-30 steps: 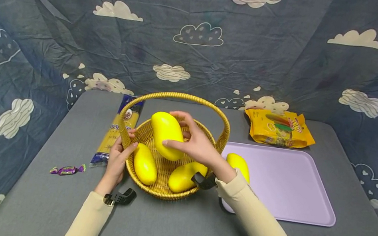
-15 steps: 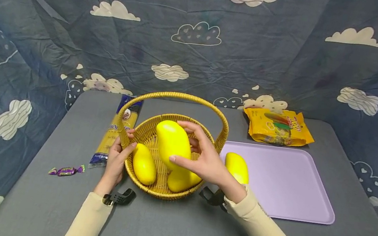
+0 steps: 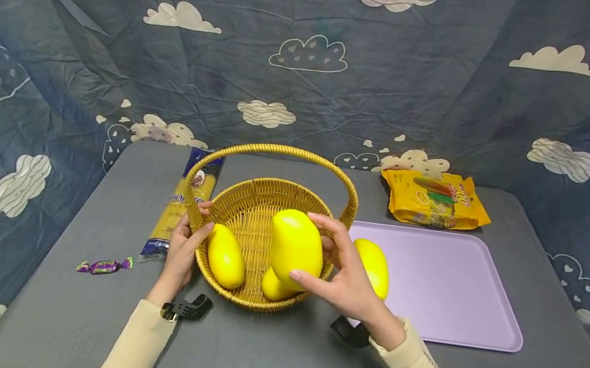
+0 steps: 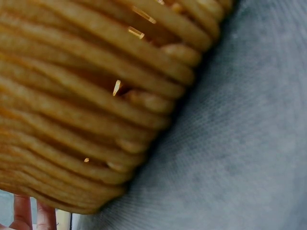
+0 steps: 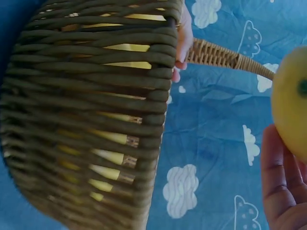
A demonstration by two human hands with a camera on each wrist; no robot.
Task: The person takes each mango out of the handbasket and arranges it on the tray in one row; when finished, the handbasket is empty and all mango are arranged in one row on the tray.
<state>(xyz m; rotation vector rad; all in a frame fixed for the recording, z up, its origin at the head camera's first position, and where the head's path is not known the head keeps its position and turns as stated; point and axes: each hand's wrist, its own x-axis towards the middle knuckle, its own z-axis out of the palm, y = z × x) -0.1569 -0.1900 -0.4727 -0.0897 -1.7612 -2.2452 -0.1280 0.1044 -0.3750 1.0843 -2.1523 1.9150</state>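
A yellow mango [image 3: 295,244] is gripped in my right hand [image 3: 346,279], above the right side of a wicker basket [image 3: 260,204] with a tall arched handle. In the right wrist view that mango [image 5: 292,105] shows at the right edge, with the fingers on it and the basket's woven wall [image 5: 86,110] to the left. My left hand [image 3: 183,253] holds the basket's left rim at the foot of the handle. Inside the basket one mango [image 3: 226,256] lies at the left; another mango [image 3: 276,286] is partly hidden under the held one.
A lilac tray [image 3: 456,288] stands right of the basket, with one mango [image 3: 372,267] at its left edge. Behind it lies a yellow candy bag [image 3: 434,198]. A pasta packet [image 3: 168,216] and a purple wrapped candy [image 3: 104,266] lie on the left.
My right hand has carried the mango from the basket's middle to the right and toward me, over its right side. My left hand stays on the rim.
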